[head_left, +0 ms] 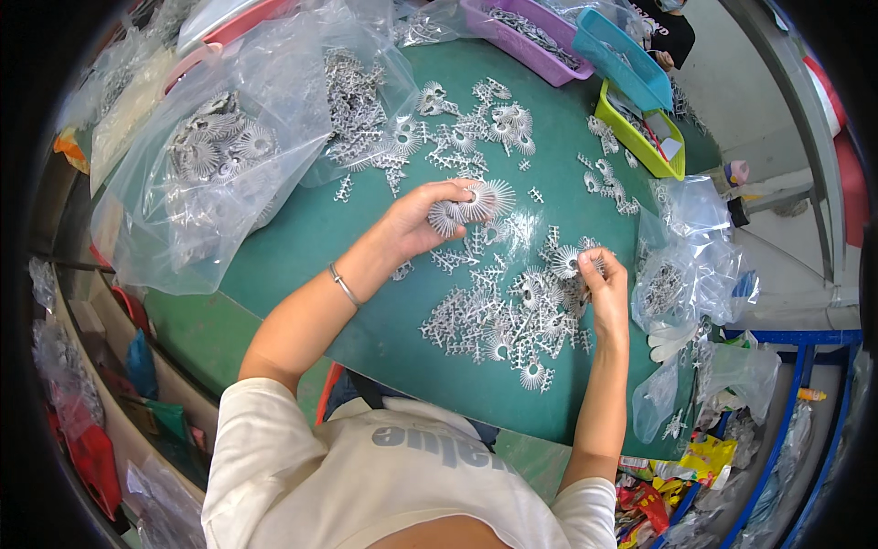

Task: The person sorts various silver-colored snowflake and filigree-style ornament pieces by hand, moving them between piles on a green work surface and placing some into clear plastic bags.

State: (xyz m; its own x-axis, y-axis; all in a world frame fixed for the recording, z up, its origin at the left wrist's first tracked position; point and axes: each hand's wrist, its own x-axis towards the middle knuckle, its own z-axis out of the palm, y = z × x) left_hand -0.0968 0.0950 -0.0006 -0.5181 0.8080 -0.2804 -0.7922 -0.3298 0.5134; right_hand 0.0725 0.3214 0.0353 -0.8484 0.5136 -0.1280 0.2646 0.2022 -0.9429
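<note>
My left hand (413, 222) is closed around several grey spiky sunburst-shaped pieces (477, 203), raised over the middle of the green table (393, 325). The thumb and fingers of my right hand (606, 291) pinch a similar grey sunburst-shaped piece (565, 263) at the right edge of a loose pile. That pile (471, 320) mixes small grey branched pieces with round spiky ones, directly below and between my hands. More such pieces (462, 137) lie scattered farther back on the table.
Large clear plastic bags (265, 197) holding grey pieces stand at the left. At the back are a purple basket (526, 46), a blue basket (622, 59) and a green basket (640, 137). Another clear bag (690, 265) lies at the right edge. A person (666, 35) is partly visible behind.
</note>
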